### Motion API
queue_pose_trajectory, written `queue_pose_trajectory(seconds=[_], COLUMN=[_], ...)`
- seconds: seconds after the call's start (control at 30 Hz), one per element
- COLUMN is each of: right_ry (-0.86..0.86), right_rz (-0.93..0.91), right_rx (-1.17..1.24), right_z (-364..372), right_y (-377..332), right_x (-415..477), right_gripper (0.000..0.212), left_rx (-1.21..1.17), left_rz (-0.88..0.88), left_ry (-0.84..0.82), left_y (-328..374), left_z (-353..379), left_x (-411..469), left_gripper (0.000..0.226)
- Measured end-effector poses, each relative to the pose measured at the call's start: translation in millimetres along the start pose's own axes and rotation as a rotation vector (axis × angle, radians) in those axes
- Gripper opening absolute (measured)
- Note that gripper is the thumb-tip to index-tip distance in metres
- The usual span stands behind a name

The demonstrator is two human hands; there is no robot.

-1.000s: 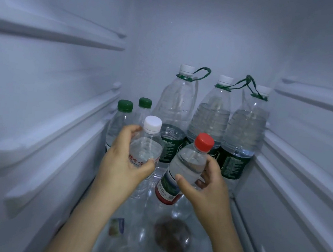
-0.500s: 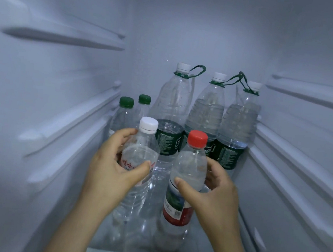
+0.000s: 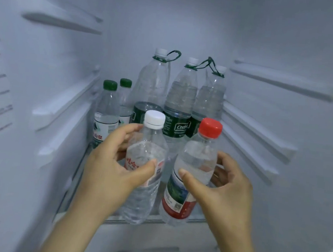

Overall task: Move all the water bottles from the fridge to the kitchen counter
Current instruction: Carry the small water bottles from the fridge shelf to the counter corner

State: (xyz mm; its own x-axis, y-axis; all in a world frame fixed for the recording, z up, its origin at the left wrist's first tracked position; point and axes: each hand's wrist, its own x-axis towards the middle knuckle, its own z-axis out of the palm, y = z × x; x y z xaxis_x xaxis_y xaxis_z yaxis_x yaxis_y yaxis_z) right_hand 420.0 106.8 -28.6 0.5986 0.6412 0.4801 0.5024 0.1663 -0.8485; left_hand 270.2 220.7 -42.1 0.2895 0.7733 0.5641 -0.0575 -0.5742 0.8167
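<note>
Inside the fridge (image 3: 293,46), the left hand (image 3: 111,169) gripped a white-capped bottle (image 3: 143,177), and the right hand (image 3: 222,189) gripped a red-capped bottle (image 3: 192,169) beside it. Three large bottles (image 3: 181,98) and two green-capped bottles (image 3: 108,107) stood behind on the glass shelf (image 3: 157,219).

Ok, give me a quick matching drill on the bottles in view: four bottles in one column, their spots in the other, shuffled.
Bottles:
1. white-capped bottle
2. red-capped bottle
3. two green-capped bottles
4. three tall looped bottles

Spots:
A. shelf, back left
B. right hand
C. shelf, back row
D. left hand

Pairs: 1-D, 2-B, 3-A, 4-C
</note>
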Motion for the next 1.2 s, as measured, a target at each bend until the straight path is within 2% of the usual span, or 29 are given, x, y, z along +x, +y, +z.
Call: queue_pose_trajectory(seconds=[0.2, 0.57, 0.87, 1.2], right_ry=[0.135, 0.391, 0.442, 0.517], right_rz=[0.042, 0.116, 0.075, 0.081], right_rx=[-0.075, -0.211, -0.178, -0.229], right_z=[-28.6, -91.0, -156.9, -231.3], right_y=[-21.1, -60.5, -103.4, -123.9], right_x=[-52.6, -135.5, -194.1, -267.7], right_gripper=[0.042, 0.049, 0.042, 0.045], left_rx=[-0.096, -0.24, -0.343, -0.416], left_rz=[0.037, 0.086, 0.102, 0.098], left_ry=[-0.122, -0.355, -0.403, -0.457], left_y=[14.7, 61.3, 132.6, 189.3], left_z=[6.3, 40.7, 61.8, 89.8], left_x=[-30.1, -81.5, -137.6, -213.8], left_gripper=[0.06, 0.064, 0.059, 0.059])
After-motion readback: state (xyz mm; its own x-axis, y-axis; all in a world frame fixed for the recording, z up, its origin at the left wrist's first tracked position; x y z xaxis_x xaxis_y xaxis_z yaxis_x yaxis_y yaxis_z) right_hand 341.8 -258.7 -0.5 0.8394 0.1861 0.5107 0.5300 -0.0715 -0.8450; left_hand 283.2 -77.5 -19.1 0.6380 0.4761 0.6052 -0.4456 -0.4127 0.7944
